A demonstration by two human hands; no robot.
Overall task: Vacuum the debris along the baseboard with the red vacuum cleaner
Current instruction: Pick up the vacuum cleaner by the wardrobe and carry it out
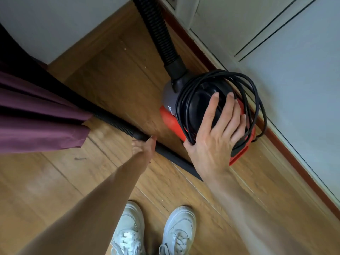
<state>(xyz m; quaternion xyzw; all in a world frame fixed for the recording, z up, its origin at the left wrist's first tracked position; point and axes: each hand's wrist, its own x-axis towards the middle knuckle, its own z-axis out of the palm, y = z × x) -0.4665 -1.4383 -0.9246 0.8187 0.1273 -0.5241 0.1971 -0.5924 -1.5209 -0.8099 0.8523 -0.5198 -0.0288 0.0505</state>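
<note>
The red vacuum cleaner (170, 119) stands on the wooden floor close to the reddish baseboard (294, 163) on the right. A coil of black power cord (255, 100) lies over its black top. My right hand (215, 137) lies on that coil, fingers spread across it and thumb hooked round the strands at the lower left. The ribbed black hose (156, 28) leaves the vacuum's front, runs off the top edge and returns from the left. My left hand (142, 146) grips the hose's black nozzle (178, 161), which lies low over the floor. Small pale crumbs (145, 66) dot the boards.
Purple fabric (36, 115) hangs at the left and hides part of the hose. My two white shoes (152, 230) are at the bottom. A white wall with a wooden skirting (88, 45) closes the upper left. White panelling (276, 43) rises on the right. A dark scrap (80, 158) lies on the floor.
</note>
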